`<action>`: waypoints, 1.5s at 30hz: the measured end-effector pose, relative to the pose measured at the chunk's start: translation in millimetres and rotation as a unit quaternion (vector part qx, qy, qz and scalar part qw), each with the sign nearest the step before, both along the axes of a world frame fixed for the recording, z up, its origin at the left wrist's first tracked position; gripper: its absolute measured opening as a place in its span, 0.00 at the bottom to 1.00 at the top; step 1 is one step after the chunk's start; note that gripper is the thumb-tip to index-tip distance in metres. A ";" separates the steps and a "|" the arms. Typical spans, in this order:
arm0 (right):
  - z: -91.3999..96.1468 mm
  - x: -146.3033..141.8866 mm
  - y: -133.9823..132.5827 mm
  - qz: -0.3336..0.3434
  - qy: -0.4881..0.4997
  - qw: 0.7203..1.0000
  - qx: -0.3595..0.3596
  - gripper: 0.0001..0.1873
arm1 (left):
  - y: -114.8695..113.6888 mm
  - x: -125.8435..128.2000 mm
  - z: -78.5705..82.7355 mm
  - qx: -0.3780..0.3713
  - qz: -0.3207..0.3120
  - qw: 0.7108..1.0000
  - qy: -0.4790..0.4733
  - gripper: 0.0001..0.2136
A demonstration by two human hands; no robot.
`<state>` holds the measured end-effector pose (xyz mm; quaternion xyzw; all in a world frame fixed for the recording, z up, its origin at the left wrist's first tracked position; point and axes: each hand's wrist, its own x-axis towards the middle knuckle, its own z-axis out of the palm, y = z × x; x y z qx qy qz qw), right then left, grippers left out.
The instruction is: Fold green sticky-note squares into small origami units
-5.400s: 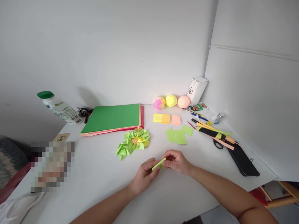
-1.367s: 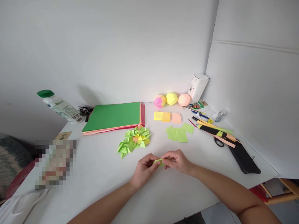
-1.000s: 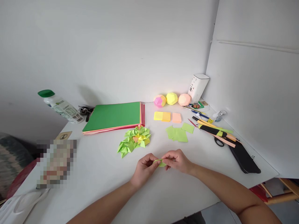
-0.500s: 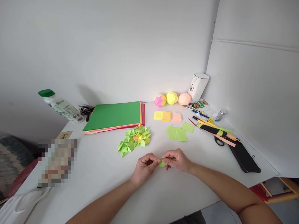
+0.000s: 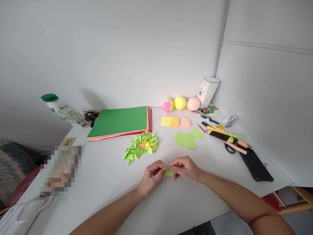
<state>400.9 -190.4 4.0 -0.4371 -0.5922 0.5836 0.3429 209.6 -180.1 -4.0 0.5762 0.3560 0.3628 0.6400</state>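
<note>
Between my two hands is a small piece of light green paper, pinched along its upper edge just above the white table. My left hand grips its left side between thumb and forefinger. On the right side, the thumb and fingers of my right hand close on it and cover part of it. Beyond my left hand lies a heap of folded green paper pieces, with some yellow and orange ones among them. Several flat green paper squares lie beyond my right hand.
Behind are a stack of coloured sheets, sticky-note pads and three paper balls. At right lie a box cutter, scissors and a black phone-like case. A white bottle stands back left.
Slightly more of the green paper shows between my fingertips, its lower part hanging a little further left. Both hands keep their pinch and have barely moved.
</note>
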 end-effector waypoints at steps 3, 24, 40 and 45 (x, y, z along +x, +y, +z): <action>-1.0 -0.5 -0.5 0.002 -0.003 1.000 0.004 0.14 | -0.7 2.2 -0.4 0.037 0.006 0.999 0.029 0.12; -4.7 -0.2 -0.4 0.015 -0.015 1.000 0.013 0.16 | -0.7 2.7 0.7 0.038 0.009 0.998 0.043 0.15; 6.0 0.2 -0.8 -0.005 -0.009 1.000 -0.013 0.11 | -1.6 1.5 1.3 0.043 0.030 0.998 0.033 0.13; 3.5 -0.6 -1.1 0.007 -0.008 1.000 0.003 0.09 | -3.3 3.3 2.6 0.046 0.010 0.997 0.064 0.10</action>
